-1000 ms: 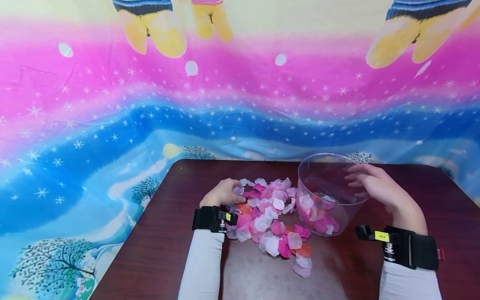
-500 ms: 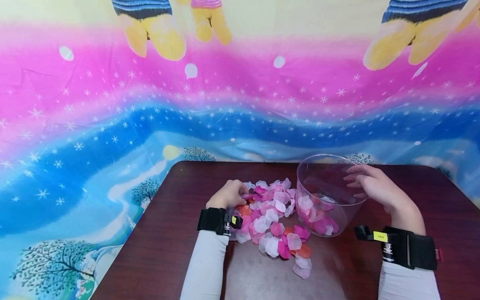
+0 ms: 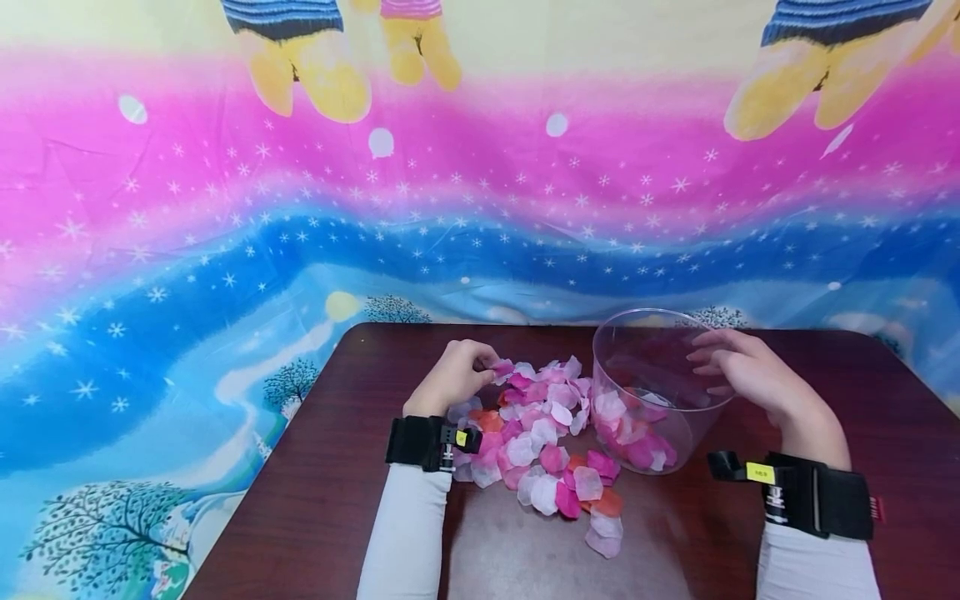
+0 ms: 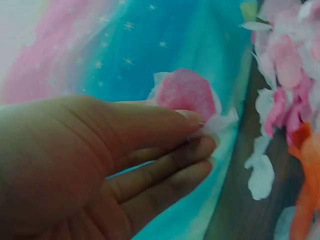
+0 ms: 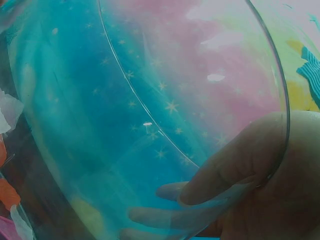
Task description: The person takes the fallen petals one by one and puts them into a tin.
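Note:
My left hand [image 3: 452, 377] pinches a few artificial flower petals between thumb and fingertips. In the left wrist view one is a pink petal [image 4: 186, 92], with white ones around it. That hand is at the left edge of a petal pile [image 3: 525, 417] in pink, white and orange lying on the table. To the pile's right stands a clear plastic bucket [image 3: 693, 421], with pink and white petals [image 3: 637, 433] in its bottom. My right hand [image 3: 772, 383] holds the bucket's right rim; its thumb and fingers show through the clear wall in the right wrist view.
The dark red wooden table [image 3: 300, 500] has its far edge against a printed cloth backdrop [image 3: 480, 167]. Loose petals [image 3: 604, 533] stray off the pile's near side. A black strap with a small camera is on each wrist.
My left hand dipped rightward into the pile's left edge, then came up and slightly back with petals pinched. The right hand and bucket stay in place.

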Motion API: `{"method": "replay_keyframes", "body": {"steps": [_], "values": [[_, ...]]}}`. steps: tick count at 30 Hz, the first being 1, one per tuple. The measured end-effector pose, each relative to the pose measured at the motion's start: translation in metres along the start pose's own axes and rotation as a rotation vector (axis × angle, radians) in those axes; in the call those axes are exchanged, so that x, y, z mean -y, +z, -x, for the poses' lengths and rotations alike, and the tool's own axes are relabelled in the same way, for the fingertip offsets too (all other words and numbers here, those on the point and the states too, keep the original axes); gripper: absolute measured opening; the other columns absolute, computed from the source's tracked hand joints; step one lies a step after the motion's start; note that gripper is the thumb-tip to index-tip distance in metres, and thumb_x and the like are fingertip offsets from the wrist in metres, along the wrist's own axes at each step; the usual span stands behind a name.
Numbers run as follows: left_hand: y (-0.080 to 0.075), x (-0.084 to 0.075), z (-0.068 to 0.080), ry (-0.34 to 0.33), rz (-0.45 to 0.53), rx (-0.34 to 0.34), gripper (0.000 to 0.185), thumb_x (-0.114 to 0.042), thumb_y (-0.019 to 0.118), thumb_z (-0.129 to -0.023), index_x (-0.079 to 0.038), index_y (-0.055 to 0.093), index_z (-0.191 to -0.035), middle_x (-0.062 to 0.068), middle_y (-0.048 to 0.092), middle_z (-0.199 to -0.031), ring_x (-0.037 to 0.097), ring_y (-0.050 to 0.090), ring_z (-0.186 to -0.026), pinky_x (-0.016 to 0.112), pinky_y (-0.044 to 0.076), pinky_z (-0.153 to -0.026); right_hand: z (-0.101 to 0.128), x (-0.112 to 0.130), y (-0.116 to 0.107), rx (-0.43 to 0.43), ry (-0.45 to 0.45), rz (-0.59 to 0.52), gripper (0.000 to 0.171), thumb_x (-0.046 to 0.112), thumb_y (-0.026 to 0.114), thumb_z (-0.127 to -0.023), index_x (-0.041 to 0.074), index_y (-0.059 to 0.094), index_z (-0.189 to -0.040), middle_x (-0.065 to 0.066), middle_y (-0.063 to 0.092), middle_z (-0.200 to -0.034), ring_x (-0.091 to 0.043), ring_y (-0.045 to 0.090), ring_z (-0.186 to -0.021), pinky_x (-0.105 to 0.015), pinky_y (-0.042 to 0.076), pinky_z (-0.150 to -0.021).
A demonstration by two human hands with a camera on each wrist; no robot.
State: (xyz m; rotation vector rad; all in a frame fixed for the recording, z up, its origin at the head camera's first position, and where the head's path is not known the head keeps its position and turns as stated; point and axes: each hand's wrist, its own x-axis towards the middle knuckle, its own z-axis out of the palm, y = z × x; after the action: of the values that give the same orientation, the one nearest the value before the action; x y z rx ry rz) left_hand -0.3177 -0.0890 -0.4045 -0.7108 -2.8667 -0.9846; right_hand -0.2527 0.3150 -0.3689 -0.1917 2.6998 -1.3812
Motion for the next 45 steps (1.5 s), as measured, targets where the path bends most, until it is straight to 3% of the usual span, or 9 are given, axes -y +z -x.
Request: {"method": "replay_keyframes", "body": {"steps": [6, 11, 22, 30, 37, 40, 45], "values": [[-0.006, -0.012, 0.002, 0.024, 0.064, -0.056, 0.017, -0.003, 0.072, -0.094, -0.010, 0.078, -0.109, 0.003, 0.074, -0.099, 0.016, 0.067, -0.086, 0.030, 0.058, -0.080, 0.001, -0.001, 0.000, 0.001, -0.005, -0.002, 0.047, 0.011, 0.027, -0.107, -0.013, 0.034, -0.147, -0.040, 0.047, -0.142, -0.055, 0.053, -0.126, -0.049, 0.059, -0.085], [-0.010, -0.021, 0.003, 0.083, 0.092, -0.139, 0.015, -0.006, 0.072, -0.095, -0.012, 0.078, -0.107, -0.001, 0.074, -0.097, 0.012, 0.067, -0.084, 0.028, 0.056, -0.076, 0.001, -0.002, 0.000, -0.001, -0.004, 0.004, 0.047, 0.011, 0.026, -0.107, -0.013, 0.035, -0.147, -0.039, 0.047, -0.141, -0.055, 0.053, -0.125, -0.050, 0.058, -0.086], [-0.021, -0.052, 0.008, 0.298, 0.104, -0.260, 0.016, -0.003, 0.070, -0.096, -0.008, 0.077, -0.109, 0.003, 0.074, -0.106, 0.013, 0.070, -0.090, 0.027, 0.057, -0.083, 0.001, 0.000, -0.001, 0.002, 0.008, 0.009, 0.048, 0.012, 0.025, -0.108, -0.013, 0.033, -0.149, -0.039, 0.046, -0.143, -0.055, 0.052, -0.126, -0.053, 0.057, -0.089], [-0.010, -0.080, 0.006, 0.465, 0.090, -0.337, 0.016, -0.002, 0.070, -0.096, -0.007, 0.076, -0.110, 0.003, 0.074, -0.108, 0.015, 0.067, -0.104, 0.023, 0.051, -0.095, 0.001, -0.001, 0.000, 0.006, 0.004, -0.030, 0.048, 0.011, 0.025, -0.107, -0.013, 0.031, -0.149, -0.041, 0.044, -0.143, -0.055, 0.053, -0.126, -0.047, 0.060, -0.083], [0.011, -0.108, 0.004, 0.605, 0.104, -0.314, 0.015, -0.001, 0.070, -0.095, -0.003, 0.075, -0.109, 0.006, 0.070, -0.108, 0.014, 0.065, -0.098, 0.018, 0.052, -0.090, 0.001, -0.002, 0.000, 0.008, 0.005, -0.038, 0.048, 0.011, 0.025, -0.108, -0.013, 0.031, -0.149, -0.041, 0.044, -0.144, -0.056, 0.052, -0.126, -0.047, 0.060, -0.082], [0.020, -0.116, 0.006, 0.614, 0.099, -0.260, 0.017, -0.001, 0.071, -0.095, -0.004, 0.074, -0.112, 0.006, 0.068, -0.110, 0.014, 0.062, -0.094, 0.017, 0.053, -0.084, 0.001, -0.002, 0.000, 0.010, 0.010, -0.034, 0.048, 0.012, 0.025, -0.108, -0.013, 0.031, -0.149, -0.040, 0.044, -0.144, -0.056, 0.052, -0.126, -0.048, 0.060, -0.083], [0.031, -0.126, 0.008, 0.612, 0.063, -0.196, 0.018, -0.004, 0.071, -0.096, -0.005, 0.073, -0.113, 0.005, 0.067, -0.112, 0.014, 0.063, -0.094, 0.015, 0.051, -0.086, 0.001, -0.002, 0.000, 0.006, 0.010, -0.023, 0.049, 0.013, 0.025, -0.109, -0.013, 0.030, -0.150, -0.040, 0.044, -0.145, -0.056, 0.052, -0.127, -0.049, 0.059, -0.084]]}}
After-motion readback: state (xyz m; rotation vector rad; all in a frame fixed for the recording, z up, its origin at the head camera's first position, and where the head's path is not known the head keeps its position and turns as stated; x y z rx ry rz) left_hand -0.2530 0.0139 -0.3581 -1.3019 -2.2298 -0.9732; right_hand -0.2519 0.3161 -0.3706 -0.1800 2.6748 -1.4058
